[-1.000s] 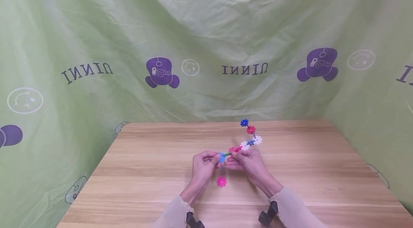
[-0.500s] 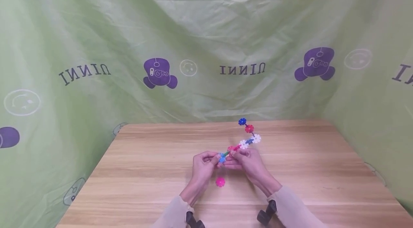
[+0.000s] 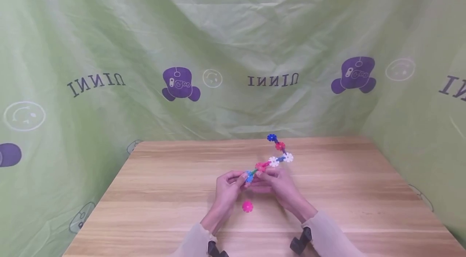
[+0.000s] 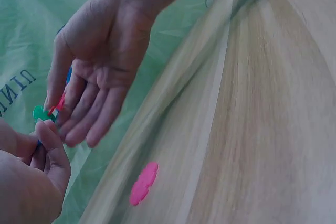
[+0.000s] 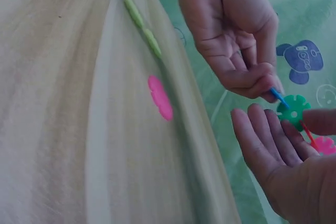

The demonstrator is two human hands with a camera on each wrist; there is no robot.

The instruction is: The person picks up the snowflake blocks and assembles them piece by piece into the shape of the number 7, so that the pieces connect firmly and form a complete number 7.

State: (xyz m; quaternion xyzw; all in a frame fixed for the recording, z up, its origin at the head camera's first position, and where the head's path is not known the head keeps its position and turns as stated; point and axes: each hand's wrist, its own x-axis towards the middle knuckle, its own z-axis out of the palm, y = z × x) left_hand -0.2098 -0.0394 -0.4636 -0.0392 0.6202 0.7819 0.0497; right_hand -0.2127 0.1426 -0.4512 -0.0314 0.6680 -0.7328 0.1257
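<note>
A chain of notched plastic snowflake discs is held above the table between both hands. My left hand [image 3: 226, 192] pinches the light blue disc [image 3: 249, 176] at its near end. My right hand [image 3: 285, 188] holds the chain beside it, thumb by the green disc [image 5: 294, 113] and the red disc [image 3: 260, 167]; its other fingers extend underneath. Beyond my fingers the chain runs through white discs [image 3: 274, 161] and another red disc [image 3: 280, 146] to a dark blue disc [image 3: 272, 137]. One loose pink disc [image 3: 247, 207] lies on the table below the hands.
The wooden table [image 3: 164, 192] has a green printed curtain [image 3: 225, 38] behind it and at its sides. Yellow-green pieces [image 5: 142, 24] lie near the pink disc in the right wrist view. Each wrist wears a black device [image 3: 301, 241].
The right thumb has shifted slightly left along the chain, toward the light blue disc. The chain has turned a little; the left hand keeps its pinch, and the pink disc still lies below.
</note>
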